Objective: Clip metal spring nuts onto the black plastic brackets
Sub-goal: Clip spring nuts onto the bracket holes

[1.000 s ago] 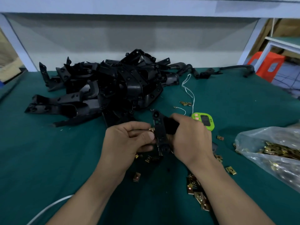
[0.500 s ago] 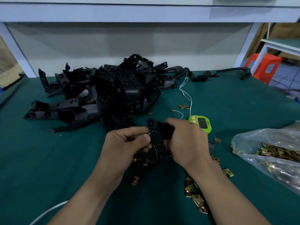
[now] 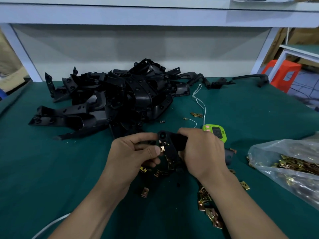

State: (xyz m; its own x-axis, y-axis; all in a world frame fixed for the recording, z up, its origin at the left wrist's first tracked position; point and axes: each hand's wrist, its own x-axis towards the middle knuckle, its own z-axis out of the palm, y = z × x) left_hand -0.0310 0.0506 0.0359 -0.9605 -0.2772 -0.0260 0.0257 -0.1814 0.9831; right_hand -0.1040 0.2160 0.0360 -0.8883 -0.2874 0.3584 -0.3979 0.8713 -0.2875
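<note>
Pinching a brass spring nut between thumb and forefinger, the left hand presses it against the edge of a black bracket, near the bracket's upper end just below its round boss. The right hand is clenched round the bracket's far side and holds it up off the green mat, roughly upright. A second nut looks already seated lower on the same strip, though it is small and partly shadowed.

Judgement on handling: nut is tiny, light, thin sheet metal, springy, likely sharp-edged and easy to fumble; best held by its flat faces with the open mouth leading. Bracket is rigid moulded plastic, light, matte, not slippery; grip it on the body away from the clip edge.

Loose nuts lie scattered under and beside the wrists, more in a clear bag to the right. Bracket pile sits behind, apart from the hands. A green timer is just behind the right hand. Open mat to the left and front-left gives room to set down finished parts; table edges are well away.
</note>
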